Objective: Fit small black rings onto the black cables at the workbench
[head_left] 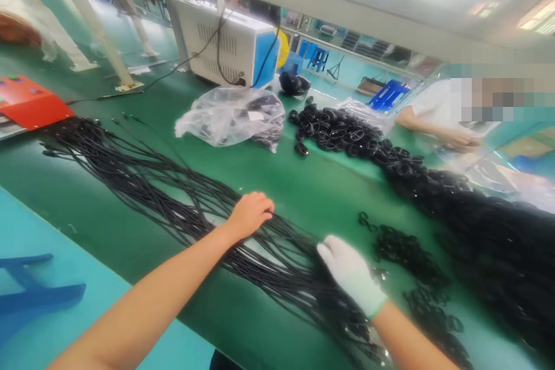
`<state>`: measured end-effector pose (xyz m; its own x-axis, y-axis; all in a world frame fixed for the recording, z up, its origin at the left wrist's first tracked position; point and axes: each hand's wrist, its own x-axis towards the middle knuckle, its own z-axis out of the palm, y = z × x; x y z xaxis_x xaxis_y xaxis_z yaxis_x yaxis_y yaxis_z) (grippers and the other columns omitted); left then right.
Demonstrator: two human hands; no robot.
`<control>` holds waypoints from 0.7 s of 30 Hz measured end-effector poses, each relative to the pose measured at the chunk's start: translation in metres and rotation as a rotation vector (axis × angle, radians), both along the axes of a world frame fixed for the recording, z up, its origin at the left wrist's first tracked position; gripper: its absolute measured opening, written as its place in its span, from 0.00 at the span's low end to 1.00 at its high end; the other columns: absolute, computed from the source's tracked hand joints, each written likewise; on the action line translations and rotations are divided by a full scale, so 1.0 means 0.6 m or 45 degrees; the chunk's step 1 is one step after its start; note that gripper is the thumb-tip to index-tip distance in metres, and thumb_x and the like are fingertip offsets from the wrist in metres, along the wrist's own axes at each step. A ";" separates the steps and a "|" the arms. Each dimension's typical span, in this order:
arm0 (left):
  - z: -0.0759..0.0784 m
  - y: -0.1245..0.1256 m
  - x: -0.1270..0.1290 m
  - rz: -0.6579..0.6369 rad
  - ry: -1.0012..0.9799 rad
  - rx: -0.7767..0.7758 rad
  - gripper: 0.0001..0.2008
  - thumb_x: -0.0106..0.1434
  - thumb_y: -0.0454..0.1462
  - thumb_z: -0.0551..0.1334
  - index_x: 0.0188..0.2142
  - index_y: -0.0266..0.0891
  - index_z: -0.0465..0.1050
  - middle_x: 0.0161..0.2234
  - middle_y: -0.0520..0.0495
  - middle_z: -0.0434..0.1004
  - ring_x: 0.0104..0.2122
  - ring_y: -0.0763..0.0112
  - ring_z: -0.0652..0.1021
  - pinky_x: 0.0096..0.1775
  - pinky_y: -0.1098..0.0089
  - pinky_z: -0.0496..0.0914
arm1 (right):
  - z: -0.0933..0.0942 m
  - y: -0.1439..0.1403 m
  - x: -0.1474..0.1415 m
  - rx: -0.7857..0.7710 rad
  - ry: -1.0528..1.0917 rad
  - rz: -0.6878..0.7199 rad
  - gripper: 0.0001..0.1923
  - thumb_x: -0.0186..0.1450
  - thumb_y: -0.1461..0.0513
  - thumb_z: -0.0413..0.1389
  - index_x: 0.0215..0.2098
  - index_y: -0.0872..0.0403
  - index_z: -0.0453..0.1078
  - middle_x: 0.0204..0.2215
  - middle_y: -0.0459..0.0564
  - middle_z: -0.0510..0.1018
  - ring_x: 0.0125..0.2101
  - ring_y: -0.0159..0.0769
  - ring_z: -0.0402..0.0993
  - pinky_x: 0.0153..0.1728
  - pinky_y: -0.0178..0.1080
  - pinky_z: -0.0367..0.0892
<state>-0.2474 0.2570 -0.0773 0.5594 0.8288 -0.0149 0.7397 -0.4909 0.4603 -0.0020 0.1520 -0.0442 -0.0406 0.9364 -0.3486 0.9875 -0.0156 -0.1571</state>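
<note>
A long bundle of black cables (173, 208) runs slantwise across the green table, with connector ends at both sides. My bare left hand (251, 215) lies over the middle of the bundle, its fingers curled closed around a cable at the upper side. Farther right, my right hand (349, 272), in a white glove, is closed on the cables near their right end. Its fingertips are partly hidden and a little blurred. Small black rings (407, 254) lie scattered just right of the glove.
A big heap of coiled black cables (477, 225) fills the right side. Behind are a clear plastic bag (217, 115), a white-and-blue machine (229, 40) and a shelf post (91, 23). A red box (34, 101) stands left. Another person's hand (462, 140) works across the table.
</note>
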 end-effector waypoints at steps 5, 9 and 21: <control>-0.002 0.008 0.004 0.090 0.028 -0.006 0.02 0.58 0.35 0.62 0.32 0.43 0.73 0.34 0.49 0.72 0.40 0.63 0.69 0.45 0.65 0.62 | -0.004 -0.022 0.076 -0.008 -0.024 0.022 0.09 0.63 0.60 0.49 0.38 0.54 0.68 0.35 0.52 0.73 0.37 0.40 0.68 0.39 0.37 0.59; 0.017 -0.040 0.029 0.224 -0.024 0.048 0.08 0.63 0.35 0.56 0.41 0.42 0.71 0.42 0.44 0.71 0.45 0.60 0.67 0.48 0.60 0.59 | -0.017 -0.042 0.110 0.011 -0.091 -0.034 0.12 0.66 0.60 0.42 0.33 0.54 0.66 0.31 0.52 0.73 0.33 0.39 0.69 0.35 0.37 0.60; 0.016 -0.198 0.097 0.416 -0.264 0.371 0.07 0.66 0.34 0.54 0.37 0.41 0.70 0.37 0.50 0.76 0.41 0.71 0.73 0.47 0.69 0.63 | -0.009 -0.017 0.188 0.361 -0.004 0.198 0.24 0.60 0.50 0.49 0.52 0.51 0.65 0.50 0.58 0.72 0.48 0.52 0.68 0.45 0.50 0.63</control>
